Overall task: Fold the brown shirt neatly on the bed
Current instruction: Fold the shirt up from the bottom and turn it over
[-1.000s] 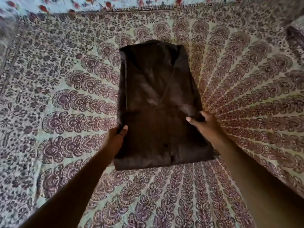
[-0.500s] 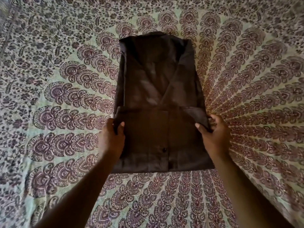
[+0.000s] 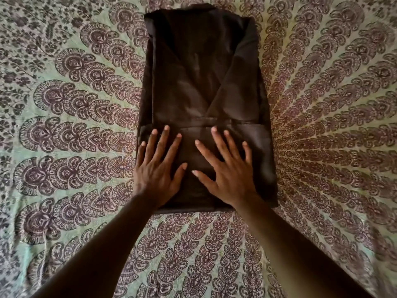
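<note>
Already narrowed to a long rectangle, the brown shirt (image 3: 204, 87) lies flat mid-bed, its lower flap turned up beneath 2 flat palms. Left hand (image 3: 158, 168) and right hand (image 3: 225, 168) press it, fingers straight and spread, tips just short of the flap's edge. Uneven pressure could likely skew that edge or drag the patterned bedspread (image 3: 75, 136) beyond the fingertips into wrinkles.

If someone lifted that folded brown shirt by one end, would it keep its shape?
Probably not. The shirt looks like thin, soft cloth in loose layers, so it would likely droop and unfold. It seems light. Both flat hands, left hand and right hand, press its near half, suggesting it springs up.
</note>
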Demonstrator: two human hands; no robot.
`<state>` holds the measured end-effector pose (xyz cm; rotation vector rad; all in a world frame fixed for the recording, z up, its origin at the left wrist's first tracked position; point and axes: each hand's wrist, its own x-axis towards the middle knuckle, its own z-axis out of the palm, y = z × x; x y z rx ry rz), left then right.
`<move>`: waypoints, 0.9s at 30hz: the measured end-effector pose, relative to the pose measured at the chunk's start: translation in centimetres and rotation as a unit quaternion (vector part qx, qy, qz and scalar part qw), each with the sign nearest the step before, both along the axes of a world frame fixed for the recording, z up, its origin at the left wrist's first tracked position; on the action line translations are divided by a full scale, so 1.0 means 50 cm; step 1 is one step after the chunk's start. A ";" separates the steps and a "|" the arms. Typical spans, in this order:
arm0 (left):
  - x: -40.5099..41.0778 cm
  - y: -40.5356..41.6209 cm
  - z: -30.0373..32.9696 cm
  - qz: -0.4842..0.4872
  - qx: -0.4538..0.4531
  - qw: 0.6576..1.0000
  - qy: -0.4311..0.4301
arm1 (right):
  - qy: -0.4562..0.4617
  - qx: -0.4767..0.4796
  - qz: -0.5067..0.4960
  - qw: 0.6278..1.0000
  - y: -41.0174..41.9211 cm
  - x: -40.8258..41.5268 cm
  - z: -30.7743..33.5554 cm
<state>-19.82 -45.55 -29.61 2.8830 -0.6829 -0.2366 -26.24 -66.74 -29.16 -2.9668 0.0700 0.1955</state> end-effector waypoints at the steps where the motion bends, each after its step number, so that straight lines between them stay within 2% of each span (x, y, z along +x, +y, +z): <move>1: 0.001 0.000 -0.001 0.004 0.002 1.000 0.002 | 0.003 -0.012 -0.011 1.000 -0.026 0.001 0.000; 6: 0.010 0.002 0.010 0.005 -0.025 0.999 0.038 | 0.034 -0.076 -0.083 0.993 -0.160 -0.017 0.012; 9: 0.002 0.026 0.046 -0.012 -0.063 0.997 0.043 | 0.022 -0.070 -0.100 0.992 -0.195 -0.048 0.043; 12: -0.050 0.075 0.081 -0.091 -0.044 0.995 -0.012 | -0.014 -0.002 0.055 0.998 -0.184 -0.113 0.067; 14: -0.090 0.107 0.084 -0.142 -0.030 0.989 0.011 | -0.022 0.056 0.161 0.985 -0.161 -0.164 0.062; 16: -0.110 0.131 0.080 -0.165 -0.020 0.985 0.044 | -0.031 0.068 0.198 0.977 -0.142 -0.199 0.043; 18: -0.115 0.141 0.080 -0.177 -0.020 0.982 0.058 | -0.054 0.051 0.186 0.980 -0.135 -0.208 0.026; 21: -0.112 0.134 0.092 -0.177 -0.057 0.982 0.023 | -0.106 0.051 0.163 0.980 -0.125 -0.170 0.038; 24: -0.086 0.112 0.126 -0.088 -0.141 0.986 0.007 | -0.138 0.063 0.095 0.984 -0.122 -0.102 0.087; 27: -0.011 0.073 0.190 0.022 -0.248 0.969 0.008 | -0.158 0.095 -0.016 0.983 -0.139 -0.007 0.145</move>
